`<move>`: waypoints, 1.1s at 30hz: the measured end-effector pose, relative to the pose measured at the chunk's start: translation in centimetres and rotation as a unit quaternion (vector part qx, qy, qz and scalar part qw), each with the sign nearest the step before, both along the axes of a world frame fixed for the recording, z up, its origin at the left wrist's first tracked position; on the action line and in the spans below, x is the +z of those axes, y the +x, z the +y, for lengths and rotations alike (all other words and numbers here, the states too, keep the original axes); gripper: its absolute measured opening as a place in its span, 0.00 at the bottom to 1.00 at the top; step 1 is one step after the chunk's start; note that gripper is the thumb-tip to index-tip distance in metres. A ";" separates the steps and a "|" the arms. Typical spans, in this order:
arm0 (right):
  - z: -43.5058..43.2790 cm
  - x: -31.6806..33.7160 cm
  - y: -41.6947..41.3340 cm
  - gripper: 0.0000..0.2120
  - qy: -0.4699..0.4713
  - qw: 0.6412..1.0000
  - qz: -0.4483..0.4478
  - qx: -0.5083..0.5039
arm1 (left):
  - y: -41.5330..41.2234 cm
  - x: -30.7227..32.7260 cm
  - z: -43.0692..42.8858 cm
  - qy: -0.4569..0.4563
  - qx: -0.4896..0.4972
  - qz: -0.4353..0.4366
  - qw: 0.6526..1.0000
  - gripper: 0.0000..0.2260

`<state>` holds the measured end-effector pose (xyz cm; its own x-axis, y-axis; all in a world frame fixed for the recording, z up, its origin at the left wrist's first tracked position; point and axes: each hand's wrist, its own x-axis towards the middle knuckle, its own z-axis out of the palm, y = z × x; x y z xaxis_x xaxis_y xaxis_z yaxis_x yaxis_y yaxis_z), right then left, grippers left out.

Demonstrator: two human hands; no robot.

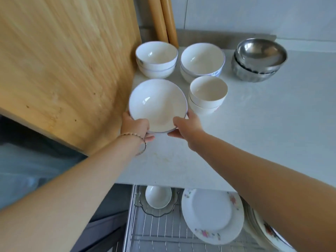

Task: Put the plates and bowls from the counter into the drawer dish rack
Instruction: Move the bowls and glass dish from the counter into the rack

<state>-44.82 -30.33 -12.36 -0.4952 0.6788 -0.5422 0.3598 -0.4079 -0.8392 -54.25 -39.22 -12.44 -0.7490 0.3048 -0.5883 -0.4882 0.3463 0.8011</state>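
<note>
A wide white bowl [157,104] sits at the left of the white counter [263,128], held at its near rim by both hands. My left hand [134,127] grips the rim's left side and my right hand [187,125] grips the right side. Behind it stand two stacks of white bowls [156,59] [202,60], a smaller white stack [208,93] and stacked steel bowls [259,59]. Below the counter edge the open drawer dish rack [156,231] holds a small white bowl [158,196] and floral plates [212,215].
A large wooden cutting board [69,60] leans against the wall on the left, close to the held bowl. Two wooden rolling pins [163,19] stand in the back corner. A glass dish [156,211] lies under the small bowl in the rack.
</note>
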 end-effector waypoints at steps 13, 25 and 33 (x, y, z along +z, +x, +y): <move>-4.2 1.0 28.2 0.27 0.027 0.968 -0.160 0.193 | 21.1 1.2 -8.9 -0.130 -0.404 0.031 0.905 0.25; -5.9 -12.9 43.2 0.22 -0.059 0.885 -0.415 0.200 | 37.6 -14.1 -6.1 -0.258 -0.509 -0.072 0.818 0.26; -5.2 -20.2 43.2 0.23 -0.071 0.886 -0.432 0.156 | 39.9 -22.5 -3.8 -0.377 -0.464 -0.050 0.800 0.20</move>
<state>-1.66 -35.48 -32.53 -0.0052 0.4776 -0.8786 0.9561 -0.2551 -0.1443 -14.38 -43.03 -34.97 -0.3439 0.2321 -0.9099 0.2099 0.9634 0.1664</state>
